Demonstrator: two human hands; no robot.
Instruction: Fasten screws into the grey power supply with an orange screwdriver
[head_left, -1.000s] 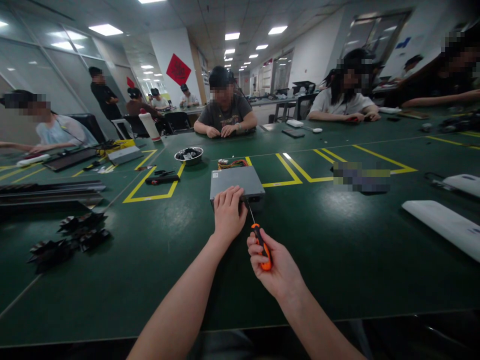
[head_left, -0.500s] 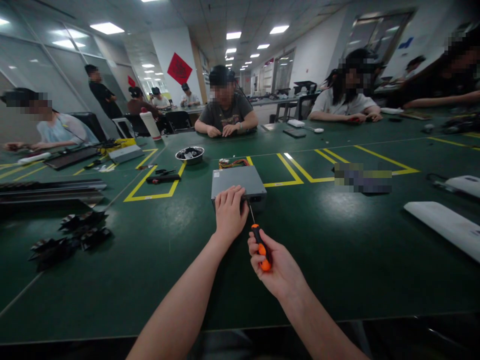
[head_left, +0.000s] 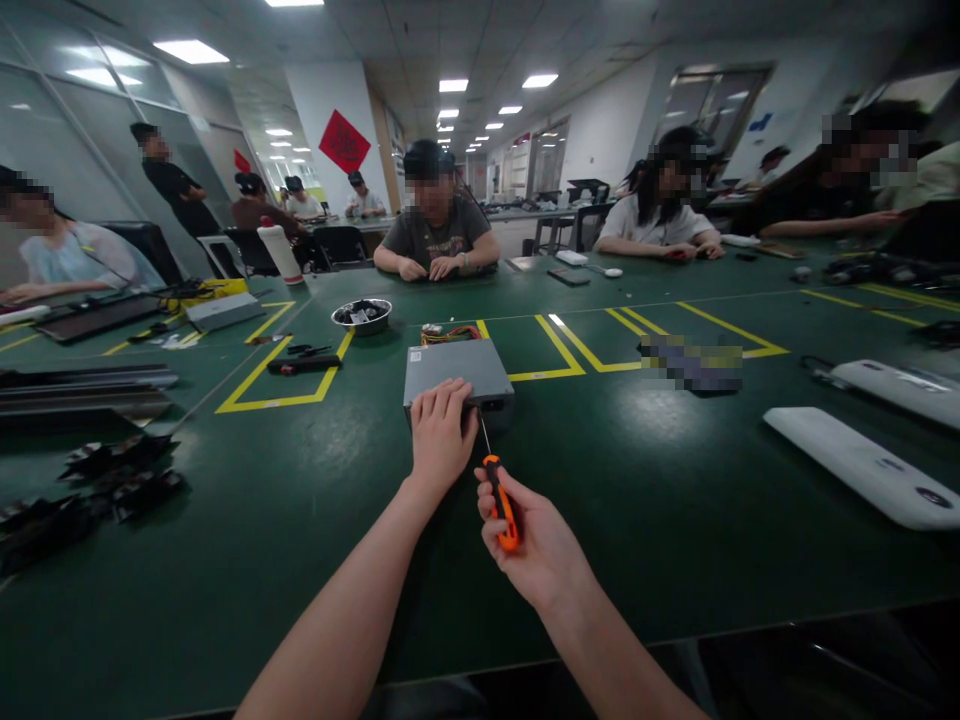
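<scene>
A grey metal box [head_left: 457, 367] with coloured wires at its far end lies on the green table [head_left: 675, 480]. My left hand [head_left: 439, 432] presses down on the box's near edge, fingers curled over it. My right hand [head_left: 534, 545] grips an orange-handled screwdriver [head_left: 499, 500]. Its thin shaft points up at the box's near face, just right of my left hand.
A metal bowl [head_left: 361, 315] of small parts and a black tool [head_left: 304, 364] sit beyond the box to the left. Black fan parts [head_left: 112, 470] and metal rails [head_left: 82, 385] lie at the left. White covers [head_left: 862, 462] lie at the right. Several people sit around the table.
The view has shifted, so everything sits a little further left in the frame. My hands keep the same hold on the box and the screwdriver.
</scene>
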